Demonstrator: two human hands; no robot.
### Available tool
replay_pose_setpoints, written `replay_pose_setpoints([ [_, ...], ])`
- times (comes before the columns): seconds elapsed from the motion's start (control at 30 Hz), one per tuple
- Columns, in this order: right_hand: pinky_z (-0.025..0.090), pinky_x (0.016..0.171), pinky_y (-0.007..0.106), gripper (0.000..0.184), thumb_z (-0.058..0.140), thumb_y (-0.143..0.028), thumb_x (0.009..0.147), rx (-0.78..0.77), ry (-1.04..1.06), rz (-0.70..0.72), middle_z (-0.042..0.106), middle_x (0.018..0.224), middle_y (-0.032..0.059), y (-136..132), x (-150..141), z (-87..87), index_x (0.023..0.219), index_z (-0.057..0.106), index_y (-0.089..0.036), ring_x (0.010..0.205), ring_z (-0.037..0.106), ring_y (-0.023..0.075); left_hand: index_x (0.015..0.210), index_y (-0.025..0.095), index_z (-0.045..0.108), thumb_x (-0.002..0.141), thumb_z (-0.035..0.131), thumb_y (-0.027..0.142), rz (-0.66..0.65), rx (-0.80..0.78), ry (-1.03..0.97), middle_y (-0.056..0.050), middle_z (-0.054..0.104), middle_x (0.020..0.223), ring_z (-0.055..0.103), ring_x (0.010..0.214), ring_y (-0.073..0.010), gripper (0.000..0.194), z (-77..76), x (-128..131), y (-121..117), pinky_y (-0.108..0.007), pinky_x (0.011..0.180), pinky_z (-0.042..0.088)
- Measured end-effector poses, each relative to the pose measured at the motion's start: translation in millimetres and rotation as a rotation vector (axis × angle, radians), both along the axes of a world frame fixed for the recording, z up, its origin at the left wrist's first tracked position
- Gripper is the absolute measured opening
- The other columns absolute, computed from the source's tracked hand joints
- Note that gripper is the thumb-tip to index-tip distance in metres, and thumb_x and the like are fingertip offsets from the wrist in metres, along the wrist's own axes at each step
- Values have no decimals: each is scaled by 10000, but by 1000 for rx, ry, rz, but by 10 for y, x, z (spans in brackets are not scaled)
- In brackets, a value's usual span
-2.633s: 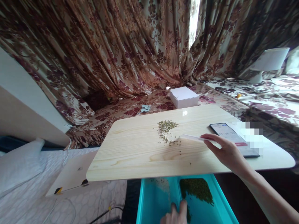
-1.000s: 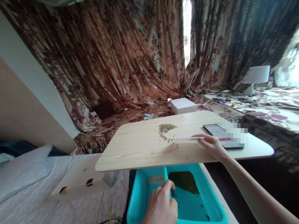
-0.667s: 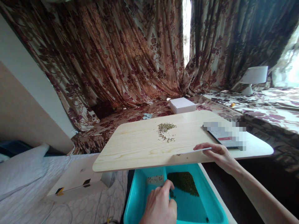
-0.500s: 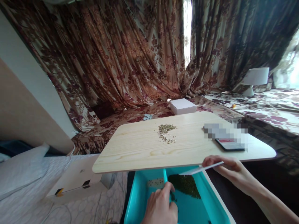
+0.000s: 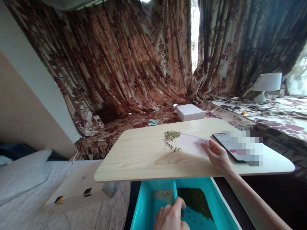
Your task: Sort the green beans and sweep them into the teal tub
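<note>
My right hand pinches a thin white card by its right end. The card is held over the wooden tabletop, its left edge beside a loose heap of small green beans or seeds. A few darker and pale grains are scattered just below the heap. Under the table's near edge is a teal divided tray. My left hand is closed over its central divider, index finger hooked across the top. Many green grains lie in the right compartment; pale and dark ones lie in the left.
A phone, partly blurred out, lies right of my right hand. Behind the table are a white box and a grey-blue cloth. A flat white carton rests on the bed at left. A lamp stands far right.
The card dipped from the tabletop to above the tray's right compartment, then came back up beside the heap. Several loose grains now dot the right compartment's floor. My left hand stays on the divider.
</note>
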State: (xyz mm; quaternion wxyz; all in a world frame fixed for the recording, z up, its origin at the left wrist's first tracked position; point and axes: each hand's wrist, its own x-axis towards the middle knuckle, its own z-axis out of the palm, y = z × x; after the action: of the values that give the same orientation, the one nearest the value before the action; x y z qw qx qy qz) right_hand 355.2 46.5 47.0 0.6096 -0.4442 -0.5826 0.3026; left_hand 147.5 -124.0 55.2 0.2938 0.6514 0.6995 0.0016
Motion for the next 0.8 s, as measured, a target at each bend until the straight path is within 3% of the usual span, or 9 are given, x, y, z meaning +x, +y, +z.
replay_pose_setpoints([
  [0.3, 588, 669, 322, 386, 750, -567, 767, -24, 35, 47, 794, 821, 54, 21, -14, -52, 932, 749, -218, 748, 728, 226, 1253, 311, 601, 711, 457, 99, -51, -43, -15, -45, 707, 1065, 625, 1028, -274, 600, 62, -3, 9, -351, 879, 420],
  [0.5, 586, 644, 322, 414, 776, -598, 729, -30, 64, 105, 794, 807, 57, 26, -27, -87, 905, 766, -222, 720, 726, 228, 1293, 292, 567, 723, 467, 133, -67, -107, -29, -73, 690, 1167, 604, 1123, -328, 600, 102, 12, 23, -402, 943, 408],
  [0.8, 547, 589, 289, 326, 774, -489, 735, -37, 109, 20, 761, 749, 31, 35, 3, -102, 914, 761, -216, 676, 688, 201, 1326, 280, 557, 760, 448, 88, -62, -119, -20, -88, 686, 1163, 609, 1120, -329, 607, 229, 31, -31, -404, 943, 420],
])
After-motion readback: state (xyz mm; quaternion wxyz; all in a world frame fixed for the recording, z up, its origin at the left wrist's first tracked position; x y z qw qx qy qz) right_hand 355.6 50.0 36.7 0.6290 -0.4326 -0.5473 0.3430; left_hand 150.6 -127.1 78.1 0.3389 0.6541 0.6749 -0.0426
